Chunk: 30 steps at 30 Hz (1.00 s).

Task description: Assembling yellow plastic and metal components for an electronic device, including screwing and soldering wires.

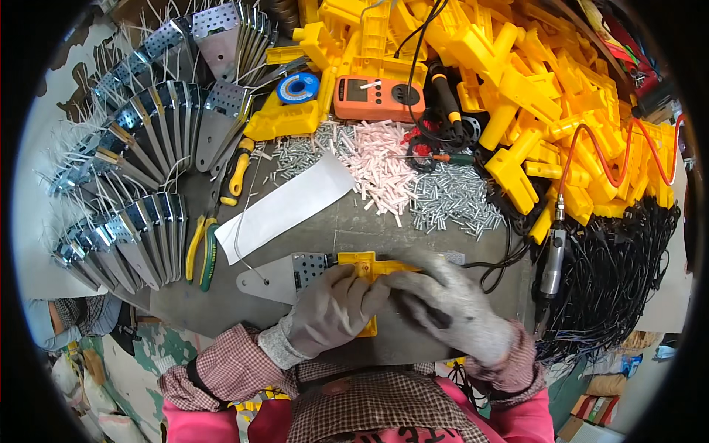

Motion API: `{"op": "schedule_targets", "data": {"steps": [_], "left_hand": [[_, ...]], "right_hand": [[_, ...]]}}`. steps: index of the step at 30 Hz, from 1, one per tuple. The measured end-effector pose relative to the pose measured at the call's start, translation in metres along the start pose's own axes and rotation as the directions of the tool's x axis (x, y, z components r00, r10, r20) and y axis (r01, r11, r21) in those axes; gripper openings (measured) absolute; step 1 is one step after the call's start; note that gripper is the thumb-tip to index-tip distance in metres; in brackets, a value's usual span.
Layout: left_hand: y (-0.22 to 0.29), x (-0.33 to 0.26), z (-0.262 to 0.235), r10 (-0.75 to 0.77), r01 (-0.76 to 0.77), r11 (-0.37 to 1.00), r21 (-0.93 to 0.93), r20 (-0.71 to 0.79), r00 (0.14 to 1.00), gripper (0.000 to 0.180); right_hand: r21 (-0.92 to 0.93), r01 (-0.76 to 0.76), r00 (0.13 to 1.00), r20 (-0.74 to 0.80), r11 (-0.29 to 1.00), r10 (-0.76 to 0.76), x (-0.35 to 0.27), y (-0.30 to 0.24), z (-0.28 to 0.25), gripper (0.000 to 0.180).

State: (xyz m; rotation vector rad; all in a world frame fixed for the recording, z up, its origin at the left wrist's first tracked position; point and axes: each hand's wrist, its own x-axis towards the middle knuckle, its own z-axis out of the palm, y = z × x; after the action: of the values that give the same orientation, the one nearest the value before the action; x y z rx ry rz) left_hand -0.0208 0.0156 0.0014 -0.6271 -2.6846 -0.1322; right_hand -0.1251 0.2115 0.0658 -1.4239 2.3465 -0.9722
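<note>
A yellow plastic housing (360,260) lies on the grey tabletop in front of me, partly covered by my gloves. My left hand (329,306), in a grey glove, has its fingers closed on the near left part of the housing. Over its right side is my gloved right hand (461,306), its fingers smeared by motion; whether they hold anything cannot be seen. A flat grey metal plate (266,282) with a perforated bent end reaches left from the housing, a thin wire crossing it. Where plate and housing meet is partly hidden. A black cable (495,263) runs off to the right.
Similar metal plates (155,221) stand fanned at left, beside green-yellow pliers (203,251). Beyond a white paper strip (288,207) lie pink sleeves (380,166), silver screws (450,199) and an orange meter (351,107). Yellow housings (546,96), a power screwdriver (554,266) and black cables (605,288) fill the right.
</note>
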Motion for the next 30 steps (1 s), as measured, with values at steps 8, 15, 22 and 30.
{"op": "schedule_targets", "data": {"steps": [8,15,22,30], "left_hand": [[0.003,-0.002,-0.014,-0.038,0.060,0.973,-0.222,0.102,0.994,0.044],[0.036,-0.019,-0.013,-0.201,0.262,0.948,-0.183,0.297,0.933,0.083],[0.040,-0.009,-0.026,-0.192,0.237,0.964,-0.120,0.301,0.934,0.084],[0.046,-0.002,-0.026,-0.239,0.283,0.932,-0.225,0.205,0.949,0.072]], "right_hand": [[-0.109,-0.005,1.000,-0.026,0.994,0.002,0.008,0.024,0.042,0.051],[-0.022,-0.118,0.990,0.071,0.993,0.119,0.008,0.038,0.001,0.051],[-0.838,-0.011,0.999,-0.027,0.546,-0.021,0.017,0.157,-0.155,0.050],[-0.564,-0.404,0.871,-0.479,0.720,0.113,-0.046,0.091,-0.180,0.048]]}}
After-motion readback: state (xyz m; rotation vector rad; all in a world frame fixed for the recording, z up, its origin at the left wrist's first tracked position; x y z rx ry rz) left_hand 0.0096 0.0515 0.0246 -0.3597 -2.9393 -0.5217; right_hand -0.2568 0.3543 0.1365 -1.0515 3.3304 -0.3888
